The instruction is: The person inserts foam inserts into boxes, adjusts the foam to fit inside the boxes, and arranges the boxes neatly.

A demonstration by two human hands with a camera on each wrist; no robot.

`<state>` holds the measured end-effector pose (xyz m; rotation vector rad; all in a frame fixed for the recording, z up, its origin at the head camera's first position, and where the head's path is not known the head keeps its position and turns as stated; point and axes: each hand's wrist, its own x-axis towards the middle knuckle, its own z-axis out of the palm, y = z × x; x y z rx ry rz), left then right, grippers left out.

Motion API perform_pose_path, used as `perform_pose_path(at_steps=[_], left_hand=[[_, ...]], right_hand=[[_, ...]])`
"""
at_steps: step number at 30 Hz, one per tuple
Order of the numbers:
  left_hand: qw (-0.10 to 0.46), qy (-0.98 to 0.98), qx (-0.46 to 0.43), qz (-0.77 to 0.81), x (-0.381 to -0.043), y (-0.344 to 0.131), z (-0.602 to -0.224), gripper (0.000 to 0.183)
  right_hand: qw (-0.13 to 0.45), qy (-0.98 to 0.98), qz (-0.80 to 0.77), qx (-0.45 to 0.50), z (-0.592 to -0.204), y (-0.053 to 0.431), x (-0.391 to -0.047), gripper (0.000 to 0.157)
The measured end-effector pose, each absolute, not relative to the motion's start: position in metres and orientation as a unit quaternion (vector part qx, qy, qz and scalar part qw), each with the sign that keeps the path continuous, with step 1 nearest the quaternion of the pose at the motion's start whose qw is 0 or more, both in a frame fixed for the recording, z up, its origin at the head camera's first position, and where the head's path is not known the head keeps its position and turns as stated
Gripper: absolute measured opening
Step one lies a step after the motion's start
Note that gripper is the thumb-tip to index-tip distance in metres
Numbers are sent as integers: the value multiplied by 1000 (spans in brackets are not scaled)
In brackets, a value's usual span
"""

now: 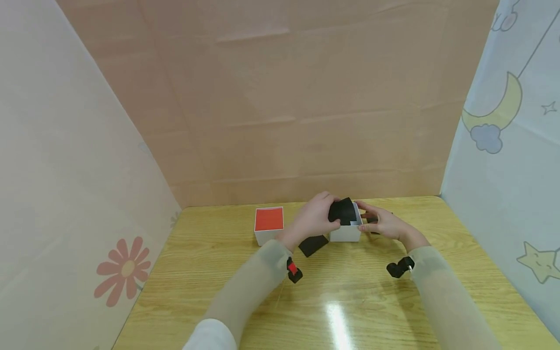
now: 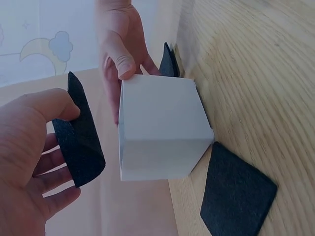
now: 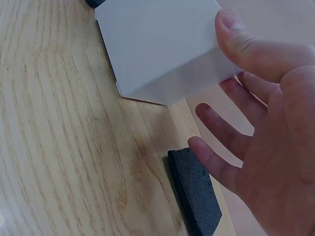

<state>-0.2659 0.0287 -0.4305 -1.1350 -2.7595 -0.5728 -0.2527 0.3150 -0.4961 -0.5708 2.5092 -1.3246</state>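
Observation:
My left hand [image 1: 316,216] pinches a curved black felt-like sheet [image 2: 81,132] between thumb and fingers. In the head view this sheet overlaps the opening of a white box [image 1: 344,234]; in the left wrist view it stands just outside the box's rim. My right hand [image 1: 387,226] holds the box at its right side, the thumb [image 3: 236,34] on the near face by the rim and the other fingers spread along the side. The box stands upright on the table, its inside mostly hidden.
A second white box with a red top [image 1: 269,219] stands to the left. One flat black piece [image 1: 313,245] lies on the wooden table [image 1: 210,272] in front of the left hand. Another black piece [image 3: 194,191] lies beside the right fingers. A brown backdrop [image 1: 306,121] rises behind.

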Motion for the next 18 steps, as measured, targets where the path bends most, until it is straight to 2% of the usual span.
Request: perform_pose_path(at_steps=[9,18], left_hand=[[47,-917,-367,-147,-272,55,-432,58],[28,-933,-339,-114,-275,66,-434,52]], right_hand=[[140,859,-458,-177,-495,316,-254,96],[136,853,-468,-189,-495,314,-254,93]])
